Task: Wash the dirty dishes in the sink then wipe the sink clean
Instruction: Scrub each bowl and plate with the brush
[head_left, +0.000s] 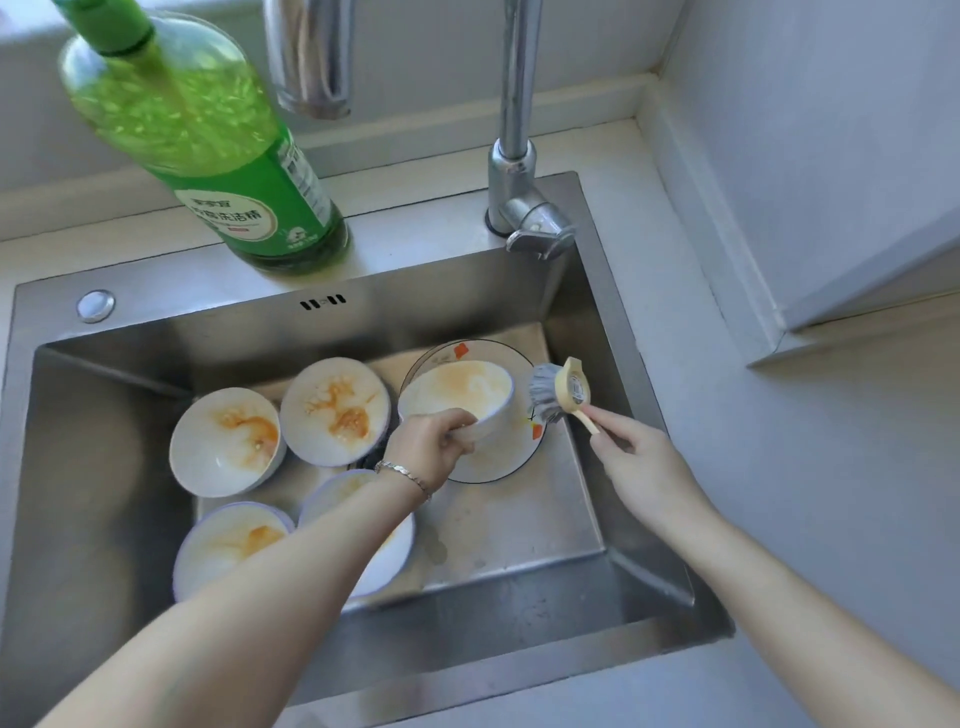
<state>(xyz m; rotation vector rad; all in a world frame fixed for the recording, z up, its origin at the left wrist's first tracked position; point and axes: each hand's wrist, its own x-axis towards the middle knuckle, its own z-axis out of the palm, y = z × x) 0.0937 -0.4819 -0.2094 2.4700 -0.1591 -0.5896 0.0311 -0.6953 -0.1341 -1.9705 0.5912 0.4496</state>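
Note:
Several white bowls smeared with orange sauce lie in the steel sink (613, 467). My left hand (431, 436) grips the near rim of one dirty bowl (457, 392), tilted above a clear glass plate (493, 462) with orange marks. My right hand (631, 449) holds the wooden handle of a dish brush (558, 392), whose grey bristles point at the bowl's right side, just beside it. Two dirty bowls (226, 441) (335, 410) sit at the left. Two more (228, 545) (374, 540) lie nearer, partly hidden by my left forearm.
A green bottle of dish soap (208, 135) stands on the sink's back ledge at the left. The chrome tap (519, 171) rises at the back right, its spout (311, 57) overhead. A white wall and counter run along the right.

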